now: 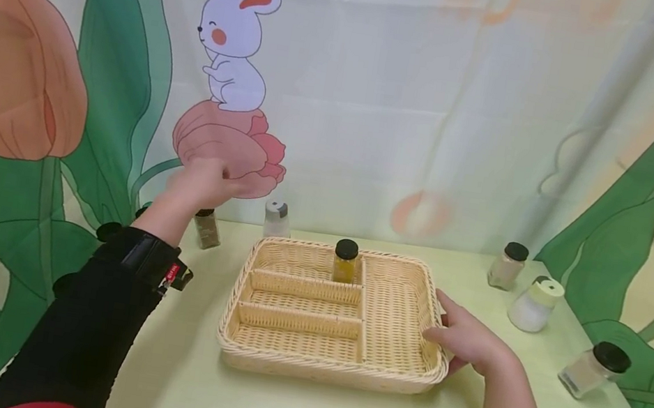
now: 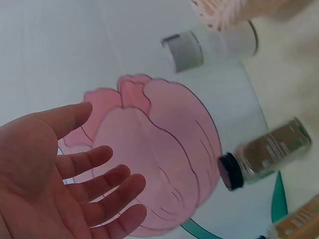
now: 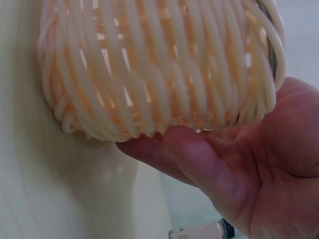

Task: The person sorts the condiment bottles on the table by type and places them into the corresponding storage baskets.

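Observation:
A woven basket (image 1: 292,368) with several compartments sits on the table. Inside its back left compartment stands a jar with a black lid and yellow contents (image 1: 345,264). My right hand (image 1: 468,338) grips the basket's right side, thumb over the rim and fingers beneath, as the right wrist view shows from below. Beyond the basket's back left corner, my left hand (image 1: 200,181) is raised in the air with nothing in it, its fingers spread and slightly bent in the left wrist view. Nearest to it is a black-lidded jar of brown spice (image 2: 271,152). A grey-capped clear shaker (image 2: 209,47) stands beside that jar.
On the right stand a black-lidded jar (image 1: 506,267), a white shaker with a pale lid (image 1: 534,305) and a tilted-looking black-lidded jar (image 1: 590,370). More dark lids (image 1: 108,231) show partly behind my left arm. A printed curtain (image 1: 356,95) hangs behind the table.

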`<state>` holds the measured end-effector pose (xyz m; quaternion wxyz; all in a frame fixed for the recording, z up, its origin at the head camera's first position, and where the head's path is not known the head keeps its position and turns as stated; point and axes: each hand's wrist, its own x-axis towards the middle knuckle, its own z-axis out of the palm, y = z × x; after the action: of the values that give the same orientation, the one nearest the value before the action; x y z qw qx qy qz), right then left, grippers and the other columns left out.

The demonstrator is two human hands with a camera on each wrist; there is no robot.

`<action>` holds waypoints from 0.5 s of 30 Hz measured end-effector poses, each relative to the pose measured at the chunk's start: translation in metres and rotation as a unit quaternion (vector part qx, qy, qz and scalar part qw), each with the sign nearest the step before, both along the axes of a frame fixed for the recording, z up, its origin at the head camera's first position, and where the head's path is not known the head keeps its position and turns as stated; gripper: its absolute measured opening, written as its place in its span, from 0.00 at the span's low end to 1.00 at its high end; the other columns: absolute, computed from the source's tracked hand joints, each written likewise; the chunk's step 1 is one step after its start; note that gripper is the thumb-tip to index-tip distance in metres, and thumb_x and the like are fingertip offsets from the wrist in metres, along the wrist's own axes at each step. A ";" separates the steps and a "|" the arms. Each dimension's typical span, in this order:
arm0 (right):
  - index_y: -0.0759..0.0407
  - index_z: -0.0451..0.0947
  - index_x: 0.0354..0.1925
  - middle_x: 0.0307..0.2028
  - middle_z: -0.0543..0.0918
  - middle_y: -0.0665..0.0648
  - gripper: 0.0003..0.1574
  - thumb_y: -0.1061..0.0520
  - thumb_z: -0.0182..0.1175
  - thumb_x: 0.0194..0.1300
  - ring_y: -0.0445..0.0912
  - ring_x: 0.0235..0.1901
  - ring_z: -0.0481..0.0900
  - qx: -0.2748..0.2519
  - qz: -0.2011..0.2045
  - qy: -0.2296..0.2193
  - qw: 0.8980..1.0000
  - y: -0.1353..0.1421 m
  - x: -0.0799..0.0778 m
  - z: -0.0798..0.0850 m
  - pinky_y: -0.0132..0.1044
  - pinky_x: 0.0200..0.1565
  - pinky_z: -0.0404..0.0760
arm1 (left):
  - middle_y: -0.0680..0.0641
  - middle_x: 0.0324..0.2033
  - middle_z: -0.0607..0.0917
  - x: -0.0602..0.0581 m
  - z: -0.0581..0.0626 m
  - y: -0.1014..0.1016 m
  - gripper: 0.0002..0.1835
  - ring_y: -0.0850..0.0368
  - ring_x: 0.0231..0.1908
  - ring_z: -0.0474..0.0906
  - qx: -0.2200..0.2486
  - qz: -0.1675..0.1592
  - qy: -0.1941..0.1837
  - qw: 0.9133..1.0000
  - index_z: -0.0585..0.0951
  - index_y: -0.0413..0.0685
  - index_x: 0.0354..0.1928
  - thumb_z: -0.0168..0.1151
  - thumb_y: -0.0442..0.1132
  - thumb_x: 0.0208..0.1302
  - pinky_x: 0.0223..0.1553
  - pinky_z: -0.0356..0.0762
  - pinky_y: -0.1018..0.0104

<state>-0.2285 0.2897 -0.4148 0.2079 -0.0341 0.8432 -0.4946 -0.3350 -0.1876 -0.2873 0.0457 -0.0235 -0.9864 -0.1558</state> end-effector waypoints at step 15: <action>0.51 0.33 0.83 0.69 0.58 0.81 0.57 0.59 0.58 0.71 0.56 0.32 0.86 0.006 0.008 -0.005 1.000 -0.002 0.000 0.000 0.54 0.27 0.86 | 0.28 0.64 0.73 0.008 -0.012 -0.068 0.39 0.31 0.59 0.71 -0.051 0.048 -0.112 0.991 0.69 0.32 0.69 0.54 0.60 0.72 0.53 0.74 0.37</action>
<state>-0.2287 0.2878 -0.4152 0.2162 -0.0374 0.8447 -0.4882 -0.3274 -0.2558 -0.2991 -0.0590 0.0387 -0.9920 -0.1042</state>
